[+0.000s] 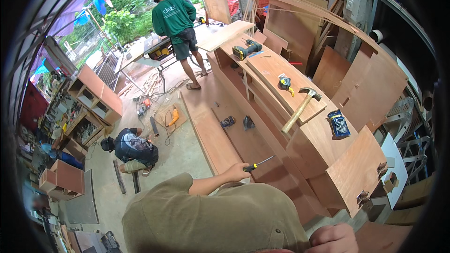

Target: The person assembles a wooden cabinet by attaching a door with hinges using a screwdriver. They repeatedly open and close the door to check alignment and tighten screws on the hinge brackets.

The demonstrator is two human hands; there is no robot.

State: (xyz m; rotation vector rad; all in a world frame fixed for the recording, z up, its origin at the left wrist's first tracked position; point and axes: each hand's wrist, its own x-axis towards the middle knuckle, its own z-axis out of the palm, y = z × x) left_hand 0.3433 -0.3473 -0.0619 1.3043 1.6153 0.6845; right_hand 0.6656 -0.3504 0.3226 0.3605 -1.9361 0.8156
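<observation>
One screwdriver (pixel 253 166), left hand (pixel 235 173), midair, near cabinet edge (pixel 268 135)

You hold a screwdriver (pixel 253 166) in your left hand (pixel 236 172); its handle is yellow and black, its slim metal shaft exposed, pointing right and slightly toward the far side.

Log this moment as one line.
left hand: holding screwdriver | right hand: curled, contents unclear | hammer, drill: atop wooden cabinet
</observation>
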